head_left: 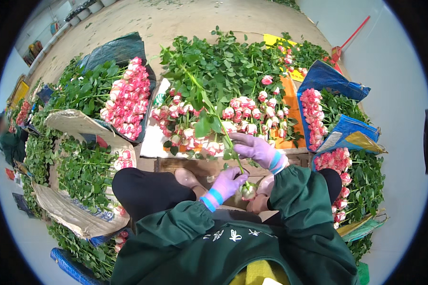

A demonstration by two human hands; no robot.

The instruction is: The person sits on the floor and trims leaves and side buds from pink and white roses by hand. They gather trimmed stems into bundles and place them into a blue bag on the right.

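Honestly, the green-stemmed pale rose (248,192) grasped by the lilac-gloved left hand (227,184) could get snapped if yanked by the lilac-gloved right hand (256,150) (grip unclear).

Through the head camera I see the gloved left hand (226,185) pinching a rose (248,192) by its stem, just beside the bloom. The gloved right hand (254,148) is farther along the stem; I can't tell if its fingers grip. Ahead I see a pile of roses (242,110), with wrapped bundles (128,100) on both sides and a co-worker (9,141) far left.
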